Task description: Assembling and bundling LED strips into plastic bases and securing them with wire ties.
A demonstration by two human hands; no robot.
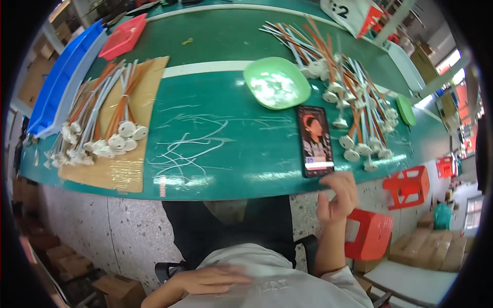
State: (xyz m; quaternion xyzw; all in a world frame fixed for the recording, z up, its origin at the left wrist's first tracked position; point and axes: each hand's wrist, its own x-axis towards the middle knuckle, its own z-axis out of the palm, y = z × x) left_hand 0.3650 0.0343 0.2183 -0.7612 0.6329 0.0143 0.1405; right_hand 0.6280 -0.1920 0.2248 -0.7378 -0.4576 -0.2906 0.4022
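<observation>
My left hand [218, 280] rests flat against the front of my grey shirt, its fingers stretched out and slightly blurred. My right hand [339, 197] is raised just off the table's near edge, below a phone [316, 138]. Its thumb and bent fingers are apart, with nothing in them. The phone lies face up with its screen lit, showing a person. Beyond it sits a light green plastic bowl [277, 84]. To the phone's right lie several orange and grey wires with white round ends [364, 149]. Thin white strips [190, 149] are scattered over the green tabletop [241, 149].
On the left, more wire bundles [115, 141] lie on a cardboard sheet [131, 169]. Behind them are a long blue bin [67, 77] and a red tray [123, 37]. Red stools [370, 233] stand on the right; cartons [426, 249] are stacked nearby.
</observation>
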